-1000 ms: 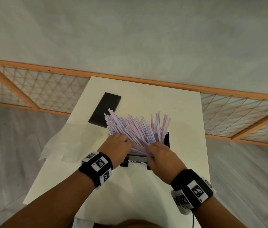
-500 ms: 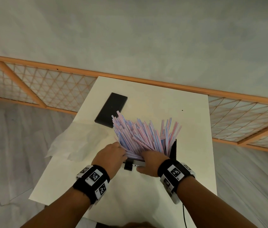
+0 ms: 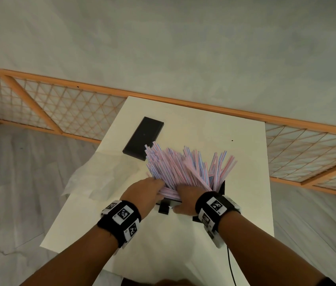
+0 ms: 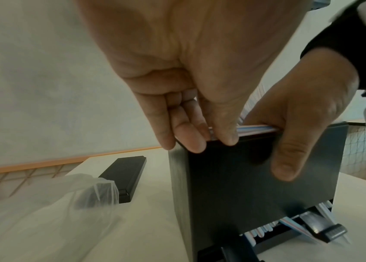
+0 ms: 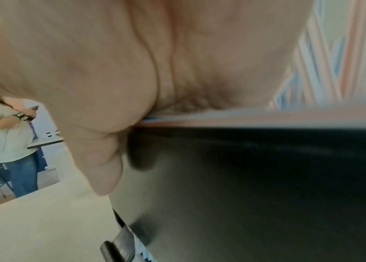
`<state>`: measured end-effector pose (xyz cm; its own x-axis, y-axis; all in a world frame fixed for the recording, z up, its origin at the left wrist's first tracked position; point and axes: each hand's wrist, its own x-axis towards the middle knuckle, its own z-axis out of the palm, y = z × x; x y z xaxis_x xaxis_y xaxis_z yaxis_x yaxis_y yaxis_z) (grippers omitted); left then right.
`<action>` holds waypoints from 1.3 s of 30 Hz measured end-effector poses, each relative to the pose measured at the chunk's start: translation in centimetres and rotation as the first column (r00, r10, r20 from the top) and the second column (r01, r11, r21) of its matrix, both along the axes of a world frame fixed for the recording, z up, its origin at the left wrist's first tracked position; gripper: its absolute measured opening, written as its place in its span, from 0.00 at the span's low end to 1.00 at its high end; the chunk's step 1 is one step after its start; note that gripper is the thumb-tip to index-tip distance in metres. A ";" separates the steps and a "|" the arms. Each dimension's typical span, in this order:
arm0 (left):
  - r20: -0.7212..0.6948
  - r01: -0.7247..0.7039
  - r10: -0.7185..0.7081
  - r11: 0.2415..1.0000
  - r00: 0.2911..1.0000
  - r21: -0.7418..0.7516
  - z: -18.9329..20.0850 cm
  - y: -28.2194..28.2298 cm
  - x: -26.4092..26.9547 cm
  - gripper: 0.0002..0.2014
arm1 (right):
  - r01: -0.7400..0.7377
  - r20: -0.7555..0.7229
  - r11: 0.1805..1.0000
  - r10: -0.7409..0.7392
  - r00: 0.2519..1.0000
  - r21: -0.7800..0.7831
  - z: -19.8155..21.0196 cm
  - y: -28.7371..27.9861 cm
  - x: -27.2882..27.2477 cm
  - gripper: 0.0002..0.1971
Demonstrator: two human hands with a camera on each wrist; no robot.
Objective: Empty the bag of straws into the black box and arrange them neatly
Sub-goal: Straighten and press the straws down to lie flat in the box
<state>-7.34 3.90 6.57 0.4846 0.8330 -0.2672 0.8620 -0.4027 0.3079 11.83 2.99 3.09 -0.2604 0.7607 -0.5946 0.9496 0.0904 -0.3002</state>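
A big bundle of pink, blue and white striped straws [image 3: 185, 168] fans up and away out of the black box [image 4: 244, 186], which stands near the table's front. My left hand [image 3: 152, 187] holds the bundle's left side at the rim, with thumb and fingers [image 4: 188, 140] pinching straw ends at the box's top corner. My right hand [image 3: 181, 196] clamps the straws' near side, its thumb [image 4: 287, 159] flat down the box's front face. Its other fingers are hidden among the straws. The right wrist view shows that thumb [image 5: 103, 168] on the box [image 5: 256, 186].
The flat black lid [image 3: 143, 141] lies on the white table [image 3: 245, 203], behind and left of the box. The empty clear bag [image 3: 101, 176] hangs over the table's left edge. A wooden lattice rail [image 3: 60, 108] runs behind. A person [image 5: 9, 138] stands far off.
My right hand has slid from the top of the straws down to the box's front, thumb on its face. The straws have fanned wider to the right. My left hand stays at the left side.
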 end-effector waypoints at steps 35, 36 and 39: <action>-0.173 0.102 -0.090 0.993 0.981 0.058 -1.0 -1.5 0.2 0.13 | 0.073 -0.211 0.959 -0.014 0.977 0.275 1.9 -5.2 1.8 0.24; -0.184 0.115 -0.101 0.991 0.978 0.064 -0.9 -1.5 0.2 0.14 | 0.123 -0.253 0.947 -0.046 0.966 0.298 2.5 -5.3 2.4 0.22; -0.184 0.125 -0.111 0.990 0.977 0.063 -0.7 -1.7 0.1 0.18 | 0.414 -0.339 0.765 -0.269 0.901 0.494 4.3 -5.7 5.0 0.06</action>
<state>-7.29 2.25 5.87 0.5303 0.7933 -0.2992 0.8456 -0.5207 0.1180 16.84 -2.70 7.38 0.0051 0.9999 -0.0126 0.8556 -0.0109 -0.5176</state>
